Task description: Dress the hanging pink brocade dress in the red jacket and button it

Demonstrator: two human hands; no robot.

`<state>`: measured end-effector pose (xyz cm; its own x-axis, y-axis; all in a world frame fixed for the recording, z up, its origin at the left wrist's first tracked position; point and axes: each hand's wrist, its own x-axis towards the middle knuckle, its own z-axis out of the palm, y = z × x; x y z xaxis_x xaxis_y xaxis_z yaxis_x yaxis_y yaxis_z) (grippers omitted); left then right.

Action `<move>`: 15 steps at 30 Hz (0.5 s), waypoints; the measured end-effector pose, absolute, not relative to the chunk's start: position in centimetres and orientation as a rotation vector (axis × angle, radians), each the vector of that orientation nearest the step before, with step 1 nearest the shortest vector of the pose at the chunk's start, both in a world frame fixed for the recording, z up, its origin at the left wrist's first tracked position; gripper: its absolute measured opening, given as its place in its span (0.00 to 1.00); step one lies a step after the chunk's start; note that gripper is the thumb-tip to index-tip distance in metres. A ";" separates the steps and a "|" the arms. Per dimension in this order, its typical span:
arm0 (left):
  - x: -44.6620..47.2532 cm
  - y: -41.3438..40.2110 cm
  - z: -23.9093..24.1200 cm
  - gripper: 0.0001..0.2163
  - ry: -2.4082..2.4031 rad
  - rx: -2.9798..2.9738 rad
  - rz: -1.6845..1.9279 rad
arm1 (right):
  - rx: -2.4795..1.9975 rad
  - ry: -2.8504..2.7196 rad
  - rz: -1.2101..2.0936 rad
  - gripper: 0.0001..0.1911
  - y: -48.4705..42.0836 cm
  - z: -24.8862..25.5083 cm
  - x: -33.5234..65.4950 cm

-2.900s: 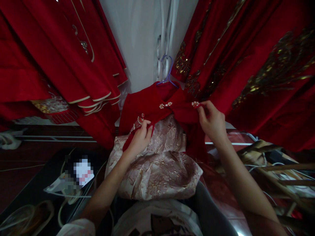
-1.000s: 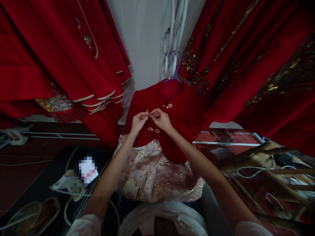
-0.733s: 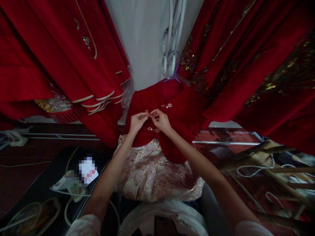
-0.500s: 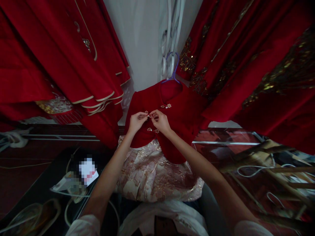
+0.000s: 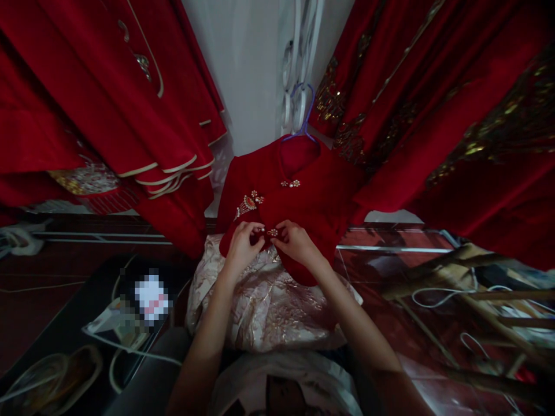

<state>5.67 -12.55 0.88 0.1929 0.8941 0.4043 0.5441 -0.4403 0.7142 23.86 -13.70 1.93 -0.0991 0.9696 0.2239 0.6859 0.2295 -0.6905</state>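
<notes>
A red jacket (image 5: pixel 303 214) hangs in front of me on a purple hanger (image 5: pixel 307 127). Jewelled clasps run down its front: a top clasp (image 5: pixel 290 184), a middle clasp (image 5: pixel 256 197) with a beaded tassel brooch (image 5: pixel 245 207) beside it, and a bottom clasp (image 5: pixel 273 232). My left hand (image 5: pixel 243 245) curls its thumb and fingers on the left piece of the bottom clasp, partly hiding it. From the other side, my right hand (image 5: pixel 298 242) grips the right piece at the jacket edge. Pink-gold brocade fabric (image 5: pixel 277 312) lies beneath the jacket, over my lap.
Red garments (image 5: pixel 173 115) with pale piping hang at the left, and red garments with gold sequins (image 5: pixel 485 133) at the right. A dark tabletop (image 5: pixel 99 300) holds bags and cords at lower left. A wooden rack (image 5: pixel 498 297) stands at lower right.
Both hands have moved down from the middle clasp to the bottom one. The middle clasp and the tassel brooch, covered before by my left hand, now show.
</notes>
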 end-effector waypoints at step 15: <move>6.3 -12.4 0.8 0.05 1.357 1.847 1.229 | -1.195 -1.585 0.892 0.07 -13.5 2.0 23.1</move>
